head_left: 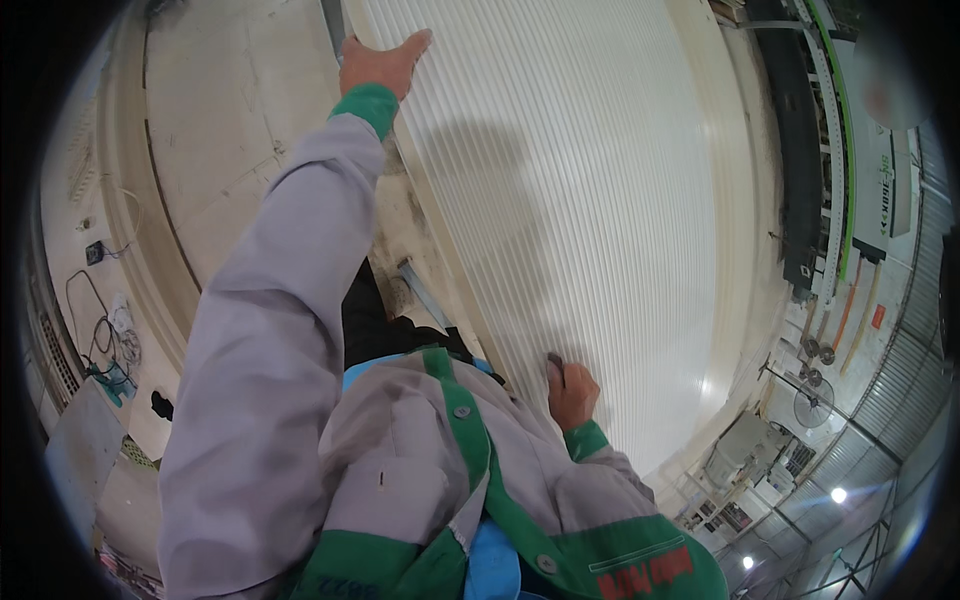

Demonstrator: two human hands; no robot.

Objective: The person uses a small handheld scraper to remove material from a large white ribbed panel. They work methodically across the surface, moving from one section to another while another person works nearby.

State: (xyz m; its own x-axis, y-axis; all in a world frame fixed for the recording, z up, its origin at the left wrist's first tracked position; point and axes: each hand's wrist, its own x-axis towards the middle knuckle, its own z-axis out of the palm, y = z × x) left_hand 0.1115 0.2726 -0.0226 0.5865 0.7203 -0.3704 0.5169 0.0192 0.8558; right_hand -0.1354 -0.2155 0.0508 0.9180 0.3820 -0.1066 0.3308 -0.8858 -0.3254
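A large white ribbed panel (590,200) fills the middle of the view and runs away from me. My left hand (378,62) is stretched far out and grips the panel's left edge near its far end, fingers curled over the rim. My right hand (570,392) is close to my body and presses on the panel's near end, fingers bent against the ribbed surface. Both arms wear grey sleeves with green cuffs.
A pale concrete floor (230,130) lies left of the panel, with cables and a socket box (95,252) by the left wall. A long green and black machine (820,170) runs along the right. A standing fan (812,402) and grey cabinets stand at the lower right.
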